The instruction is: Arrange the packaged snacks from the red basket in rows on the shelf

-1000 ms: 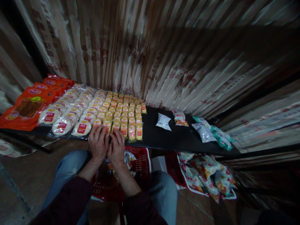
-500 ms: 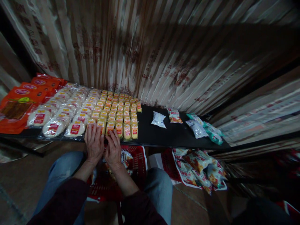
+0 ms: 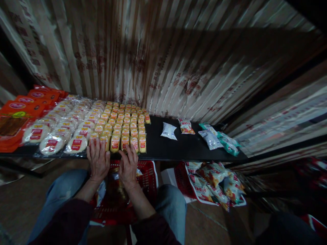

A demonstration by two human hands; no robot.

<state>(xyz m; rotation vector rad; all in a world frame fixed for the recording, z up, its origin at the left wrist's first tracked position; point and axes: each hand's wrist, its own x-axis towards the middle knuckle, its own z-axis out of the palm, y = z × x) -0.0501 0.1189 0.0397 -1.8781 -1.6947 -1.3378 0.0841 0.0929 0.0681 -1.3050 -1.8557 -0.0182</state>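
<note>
Rows of small yellow wrapped cakes (image 3: pixel 115 142) stand close together on a black shelf (image 3: pixel 163 149). My left hand (image 3: pixel 98 161) lies with its fingers stretched against the front cakes at the left of these rows. Farther right, my right hand (image 3: pixel 128 166) touches the front ends of other cakes, fingers extended and somewhat apart. Neither hand has anything lifted. Left of the yellow cakes are rows of round white wrapped cakes (image 3: pixel 52 144). A red basket (image 3: pixel 149 180) with packets in it sits below the hands, partly hidden by the forearms.
Orange packets (image 3: pixel 12 122) lie at the shelf's left end. Toward the right are a white packet (image 3: pixel 169 131), a red-and-white packet (image 3: pixel 186 126) and green-and-white packets (image 3: pixel 229 143). A second red basket (image 3: pixel 182 178) below holds several snack bags (image 3: pixel 214 180). A printed curtain (image 3: pixel 143 51) hangs behind.
My right hand has slid rightward along the front of the yellow cakes, widening the gap between my hands. My left hand stays at the left front cakes. The view has shifted slightly.
</note>
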